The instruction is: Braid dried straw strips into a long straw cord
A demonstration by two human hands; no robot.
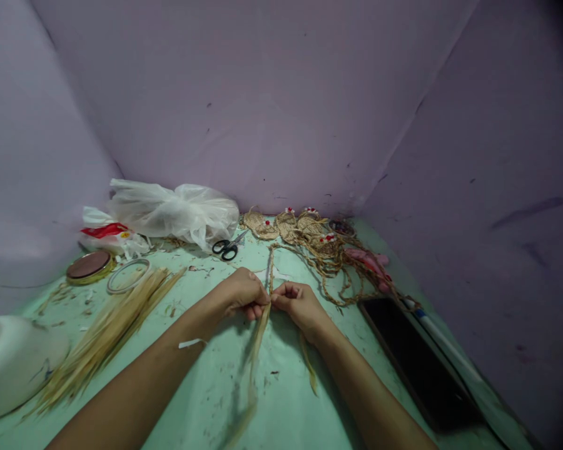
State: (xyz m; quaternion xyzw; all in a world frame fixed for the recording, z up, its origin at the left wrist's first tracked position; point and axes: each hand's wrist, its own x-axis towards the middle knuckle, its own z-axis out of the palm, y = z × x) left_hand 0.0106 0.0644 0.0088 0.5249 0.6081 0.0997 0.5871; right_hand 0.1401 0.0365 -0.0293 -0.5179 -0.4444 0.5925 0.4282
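My left hand (pixel 246 294) and my right hand (pixel 298 306) meet at the middle of the green surface, fingertips pinched together. Between them runs a braided fibre cord (pixel 271 272), going up from my fingers and then bending right toward a tangle of the same cord. Loose pale fibre strands (pixel 259 340) hang down below my left fingers. Another short strand (pixel 308 362) trails under my right hand. Both hands are closed on the cord where its braid turns into loose strands. My fingers hide the exact join.
A bundle of dry fibre strips (pixel 107 337) lies at left under a ring (pixel 128 275). Scissors (pixel 229 245) and a plastic bag (pixel 178 212) are behind. Woven coils with beads (pixel 288 227) and tangled cord (pixel 328 269) lie back right, near a phone (pixel 417 359). Purple walls (pixel 272 106) surround the surface.
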